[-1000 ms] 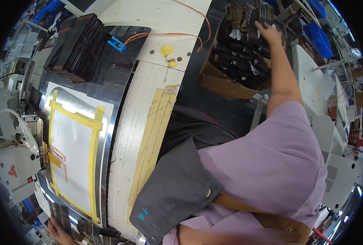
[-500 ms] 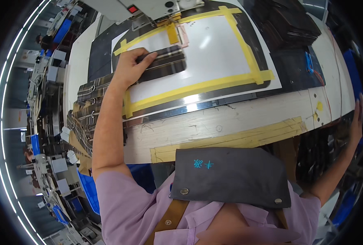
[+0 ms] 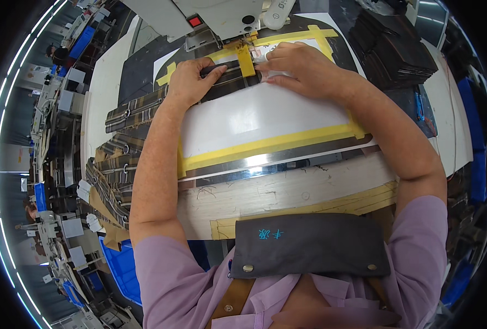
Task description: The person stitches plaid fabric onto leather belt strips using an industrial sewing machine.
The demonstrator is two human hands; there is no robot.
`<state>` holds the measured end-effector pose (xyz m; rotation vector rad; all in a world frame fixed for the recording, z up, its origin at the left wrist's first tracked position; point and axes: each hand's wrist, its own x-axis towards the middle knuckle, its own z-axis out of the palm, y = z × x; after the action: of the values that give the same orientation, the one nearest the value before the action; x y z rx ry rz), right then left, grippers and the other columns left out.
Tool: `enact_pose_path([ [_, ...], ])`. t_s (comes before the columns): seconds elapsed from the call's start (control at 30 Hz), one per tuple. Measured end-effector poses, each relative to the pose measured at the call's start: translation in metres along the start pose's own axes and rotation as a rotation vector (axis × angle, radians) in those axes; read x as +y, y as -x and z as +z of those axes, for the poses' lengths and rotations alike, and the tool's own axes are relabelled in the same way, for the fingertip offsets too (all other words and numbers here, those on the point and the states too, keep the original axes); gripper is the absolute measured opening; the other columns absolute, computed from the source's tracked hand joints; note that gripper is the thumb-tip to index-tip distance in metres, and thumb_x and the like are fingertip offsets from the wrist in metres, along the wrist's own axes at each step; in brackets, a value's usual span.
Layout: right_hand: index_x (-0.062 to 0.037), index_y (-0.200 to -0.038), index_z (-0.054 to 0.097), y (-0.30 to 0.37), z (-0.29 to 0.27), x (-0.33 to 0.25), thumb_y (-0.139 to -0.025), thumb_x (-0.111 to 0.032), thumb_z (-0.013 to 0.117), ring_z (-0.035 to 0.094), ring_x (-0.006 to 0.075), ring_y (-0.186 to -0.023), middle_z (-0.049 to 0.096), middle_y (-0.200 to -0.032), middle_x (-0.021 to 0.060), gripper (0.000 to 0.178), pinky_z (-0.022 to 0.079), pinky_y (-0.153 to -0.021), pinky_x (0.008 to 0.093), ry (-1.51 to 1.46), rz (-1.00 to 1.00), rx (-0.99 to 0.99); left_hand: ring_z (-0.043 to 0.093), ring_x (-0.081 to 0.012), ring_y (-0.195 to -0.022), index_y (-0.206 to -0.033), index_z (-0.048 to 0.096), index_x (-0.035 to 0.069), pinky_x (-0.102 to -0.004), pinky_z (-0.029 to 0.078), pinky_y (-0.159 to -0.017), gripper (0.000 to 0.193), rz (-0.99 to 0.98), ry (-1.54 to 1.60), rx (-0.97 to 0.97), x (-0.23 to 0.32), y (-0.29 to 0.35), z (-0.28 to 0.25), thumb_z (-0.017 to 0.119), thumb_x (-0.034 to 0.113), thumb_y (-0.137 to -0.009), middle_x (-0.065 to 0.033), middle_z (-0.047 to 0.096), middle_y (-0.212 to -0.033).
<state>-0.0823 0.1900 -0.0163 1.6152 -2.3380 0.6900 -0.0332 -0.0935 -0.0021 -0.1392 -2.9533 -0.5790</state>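
Plaid fabric strip [image 3: 228, 85]: flat, narrow and straight-edged, dark brown-black with pale lengthwise stripes and a visible woven pattern. Location: on the smooth white sheet [image 3: 254, 118], at the yellow plate [image 3: 245, 60] below the sewing machine [image 3: 216, 19]. Left grip [image 3: 191, 82]: narrow, thumb and fingers pinching the left part of the strip. Right grip [image 3: 306, 71]: fingers bent beside the strip's right end; cannot tell whether it holds anything. Flat yellow tape [image 3: 271, 145] borders the sheet. Further plaid pieces [image 3: 124, 148] with metal rings lie at left on the pale, scratched counter [image 3: 287, 192]; a stack of dark flat pieces [image 3: 394, 55] stands at right.
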Motion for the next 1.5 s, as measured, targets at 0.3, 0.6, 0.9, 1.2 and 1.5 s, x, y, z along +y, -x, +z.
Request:
enact_pose_path([
  [0.3, -0.0078, -0.118, 0.071, 0.001, 0.004, -0.001, -0.091, -0.029, 0.069, 0.057, 0.0237, -0.11, 0.068, -0.107, 0.0059, 0.034, 0.043, -0.098, 0.0391, 0.107, -0.015, 0.05, 0.057, -0.015, -0.055, -0.088, 0.074, 0.004, -0.0322, 0.045, -0.055, 0.033, 0.022, -0.025, 0.083, -0.001, -0.011, 0.003, 0.075, 0.038, -0.087, -0.0079, 0.066, -0.063],
  [0.6, -0.008, -0.115, 0.073, -0.001, 0.009, -0.002, -0.092, -0.037, 0.067, 0.058, 0.0214, -0.109, 0.07, -0.107, 0.0045, 0.037, 0.044, -0.096, 0.0377, 0.205, -0.025, 0.087, 0.057, -0.0144, -0.054, -0.085, 0.074, 0.005, -0.032, 0.045, -0.055, 0.034, 0.0, -0.036, 0.098, -0.003, -0.012, 0.005, 0.076, 0.039, -0.087, -0.0071, 0.066, -0.063],
  [0.9, -0.0084, -0.115, 0.074, 0.0, 0.007, -0.002, -0.093, -0.038, 0.067, 0.058, 0.021, -0.111, 0.07, -0.11, 0.0042, 0.038, 0.044, -0.098, 0.0376, 0.214, -0.004, 0.066, 0.058, -0.0142, -0.055, -0.085, 0.073, 0.005, -0.0325, 0.047, -0.057, 0.034, -0.001, 0.002, 0.106, -0.002, -0.013, 0.007, 0.077, 0.039, -0.086, -0.0078, 0.068, -0.065],
  [1.2, -0.009, -0.117, 0.072, 0.0, 0.008, -0.003, -0.092, -0.033, 0.067, 0.057, 0.0231, -0.113, 0.068, -0.112, 0.0069, 0.035, 0.043, -0.098, 0.0391, 0.185, -0.007, 0.067, 0.06, -0.0181, -0.058, -0.086, 0.074, 0.005, -0.0342, 0.048, -0.059, 0.037, -0.027, -0.033, 0.118, 0.002, -0.009, 0.005, 0.076, 0.042, -0.086, -0.01, 0.067, -0.066],
  [1.5, -0.0116, -0.099, 0.074, 0.012, 0.0, 0.004, -0.086, -0.031, 0.072, 0.061, 0.0216, -0.1, 0.067, -0.099, 0.004, 0.024, 0.046, -0.086, 0.0373, 0.254, -0.149, 0.307, 0.067, -0.0331, -0.065, -0.085, 0.07, 0.005, -0.04, 0.049, -0.061, 0.038, 0.105, -0.081, 0.25, -0.001, -0.007, 0.013, 0.074, 0.043, -0.085, -0.0157, 0.068, -0.071],
])
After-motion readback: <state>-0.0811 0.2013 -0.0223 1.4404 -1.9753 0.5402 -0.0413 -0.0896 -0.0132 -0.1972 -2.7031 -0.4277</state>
